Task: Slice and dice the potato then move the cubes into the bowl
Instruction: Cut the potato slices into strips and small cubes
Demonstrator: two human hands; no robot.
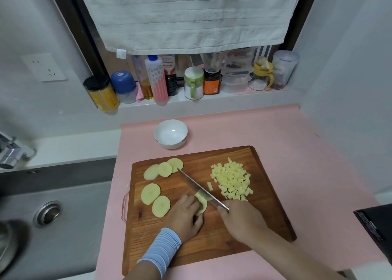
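Observation:
On the wooden cutting board [265, 211] my left hand [186, 216] holds down a stack of potato slices [202, 204] with curled fingers. My right hand [241, 220] grips the handle of a knife [197, 187], whose blade lies across the top of that stack and points up-left. Several round potato slices [157, 192] lie on the board's left half. A heap of potato cubes [233, 180] sits on the right half. The white bowl [171, 133], with nothing in it, stands on the pink mat behind the board.
A steel sink [51, 220] with a drain lies to the left, a tap at its far edge. Bottles and jars [161, 80] line the sill behind under a hanging white towel. A black object [375, 222] sits at the right edge.

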